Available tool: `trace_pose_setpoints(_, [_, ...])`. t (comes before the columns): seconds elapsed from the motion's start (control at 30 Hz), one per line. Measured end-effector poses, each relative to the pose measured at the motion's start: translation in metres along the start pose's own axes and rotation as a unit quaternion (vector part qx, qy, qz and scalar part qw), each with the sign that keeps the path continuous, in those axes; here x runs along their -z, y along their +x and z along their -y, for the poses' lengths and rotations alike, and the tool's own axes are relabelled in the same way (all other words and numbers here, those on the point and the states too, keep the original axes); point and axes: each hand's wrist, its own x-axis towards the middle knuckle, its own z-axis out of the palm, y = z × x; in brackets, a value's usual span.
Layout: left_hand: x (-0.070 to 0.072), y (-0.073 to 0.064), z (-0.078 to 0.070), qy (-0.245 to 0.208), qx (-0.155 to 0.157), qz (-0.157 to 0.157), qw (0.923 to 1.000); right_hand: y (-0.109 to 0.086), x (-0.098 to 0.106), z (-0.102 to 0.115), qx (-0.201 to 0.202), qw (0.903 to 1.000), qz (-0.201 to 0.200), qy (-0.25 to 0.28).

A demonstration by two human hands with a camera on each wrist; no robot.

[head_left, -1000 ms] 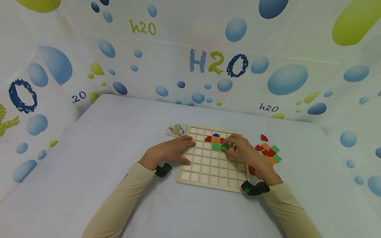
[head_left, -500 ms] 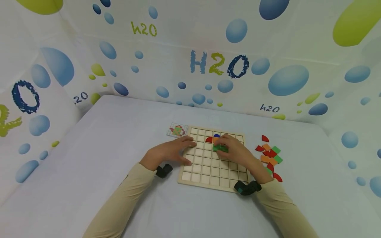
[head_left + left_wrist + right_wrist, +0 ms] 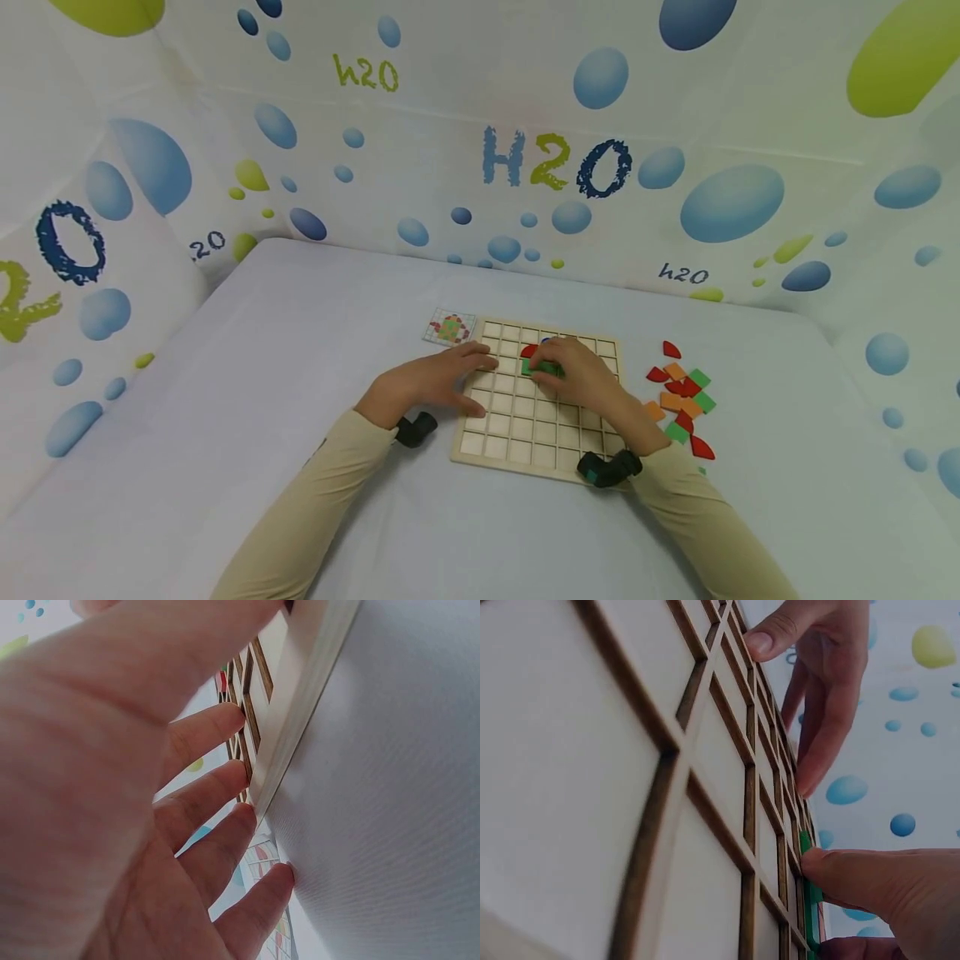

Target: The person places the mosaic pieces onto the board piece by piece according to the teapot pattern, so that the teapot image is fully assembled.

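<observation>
In the head view a wooden grid board point(image 3: 498, 447) lies on the table. My left hand point(image 3: 431, 382) rests at its left edge, fingers spread. The left wrist view shows those fingertips point(image 3: 238, 772) along the board's rim. My right hand point(image 3: 585, 379) is over the upper middle of the board, thumb and fingers pinching a green square tile point(image 3: 527, 367) low at the grid. In the right wrist view the thumb is against the green tile point(image 3: 805, 841). A red quarter-round piece point(image 3: 528, 351) and part of a blue piece point(image 3: 546, 340) show behind the fingers; the hand hides other pieces.
A pattern card point(image 3: 449, 327) with a coloured picture lies beyond the board's left corner. To the right of the board are loose red, orange and green pieces point(image 3: 682, 402), some overlapping. A printed cloth point(image 3: 420, 150) stands behind the table.
My right hand has moved left over the board, and green now shows under the left red piece. The left hand has kept its place at the board's edge.
</observation>
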Motion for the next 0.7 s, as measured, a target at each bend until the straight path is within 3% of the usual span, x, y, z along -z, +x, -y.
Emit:
trace_pose_setpoints(0.3, [0.0008,0.0007,-0.0009,0.006,0.007,0.003,1.0,0.0058,0.0008,0.0036,-0.018,0.9996,0.021,-0.008])
trace_pose_setpoints(0.7, [0.0007,0.0016,-0.0004,0.0,0.007,0.001,1.0,0.0024,0.0021,-0.0023,0.022,0.9997,0.008,-0.003])
